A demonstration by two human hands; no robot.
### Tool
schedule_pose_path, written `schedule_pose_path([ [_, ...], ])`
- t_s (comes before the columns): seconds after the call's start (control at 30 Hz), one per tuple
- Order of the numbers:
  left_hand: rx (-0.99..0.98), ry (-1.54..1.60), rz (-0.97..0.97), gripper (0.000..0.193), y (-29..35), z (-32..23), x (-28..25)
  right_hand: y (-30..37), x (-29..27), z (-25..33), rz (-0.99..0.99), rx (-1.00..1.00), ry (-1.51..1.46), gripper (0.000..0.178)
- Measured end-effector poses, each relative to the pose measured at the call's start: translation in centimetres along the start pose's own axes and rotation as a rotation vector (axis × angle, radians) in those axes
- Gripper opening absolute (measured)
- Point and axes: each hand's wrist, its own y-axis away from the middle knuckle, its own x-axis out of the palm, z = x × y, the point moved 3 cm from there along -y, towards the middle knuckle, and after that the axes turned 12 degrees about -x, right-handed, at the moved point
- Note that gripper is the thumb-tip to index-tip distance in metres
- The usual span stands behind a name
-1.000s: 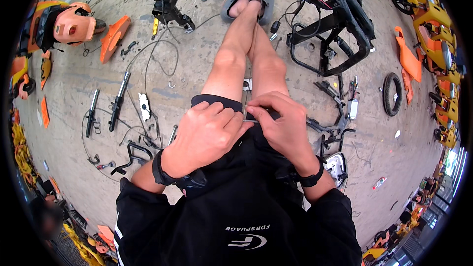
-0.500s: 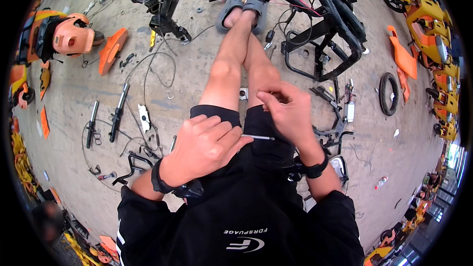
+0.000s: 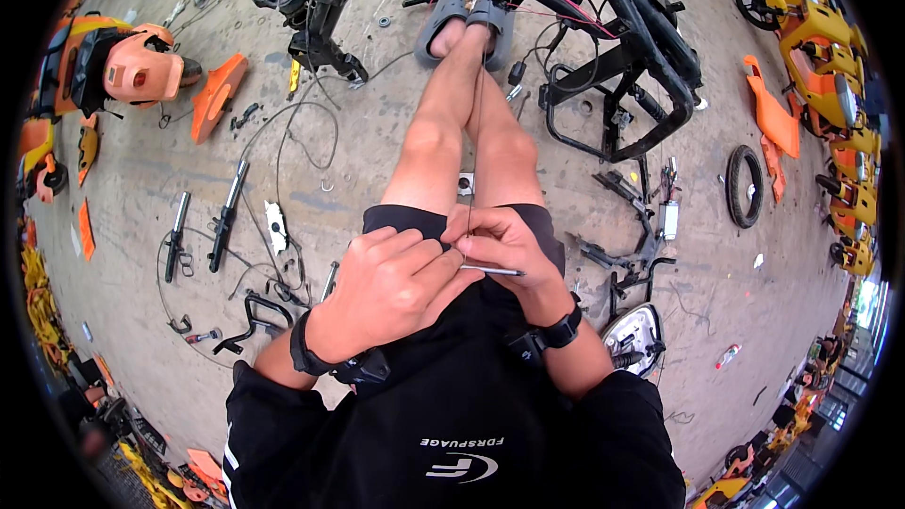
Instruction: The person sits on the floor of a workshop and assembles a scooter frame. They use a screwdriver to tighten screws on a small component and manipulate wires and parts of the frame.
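Head view: the left hand curls its fingers round a slim metal rod over the black shorts; the right hand pinches a thin cord near it. A loose pinch could let the cord slip.

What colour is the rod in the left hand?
The rod is silver-grey, clearest in head view.

Smooth, shiny metal rod
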Motion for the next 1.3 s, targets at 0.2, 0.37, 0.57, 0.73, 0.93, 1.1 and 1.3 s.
schedule_pose_path([
  [0.2, -0.031, 0.053, 0.023, 0.018, -0.3, -0.1, -0.3, -0.3, -0.5, -1.1, 0.063, -0.225, 0.005, 0.014],
  [0.37, -0.033, 0.07, 0.014, 0.018, -0.2, -0.2, -0.4, -0.1, 0.2, -1.3, 0.001, -0.309, 0.06, 0.014],
  [0.57, -0.074, 0.156, 0.027, 0.018, -0.3, -0.2, -0.5, 0.4, 0.5, -1.2, -0.052, -0.307, 0.036, 0.014],
  [0.73, -0.097, 0.229, 0.039, 0.016, -0.4, -0.3, -0.4, 0.6, 0.9, -1.3, -0.056, -0.332, -0.034, 0.015],
  [0.93, -0.122, 0.357, 0.009, 0.013, -0.4, -0.3, -0.2, 0.5, 1.3, -1.7, -0.036, -0.316, -0.156, 0.015],
  [1.1, -0.134, 0.427, -0.003, 0.012, -0.5, -0.4, -0.2, 0.3, 2.1, -1.7, -0.021, -0.331, -0.223, 0.015],
  [1.3, -0.171, 0.437, 0.038, 0.012, -0.4, -0.3, -0.3, 0.4, 2.3, -0.9, 0.018, -0.346, -0.183, 0.01],
])
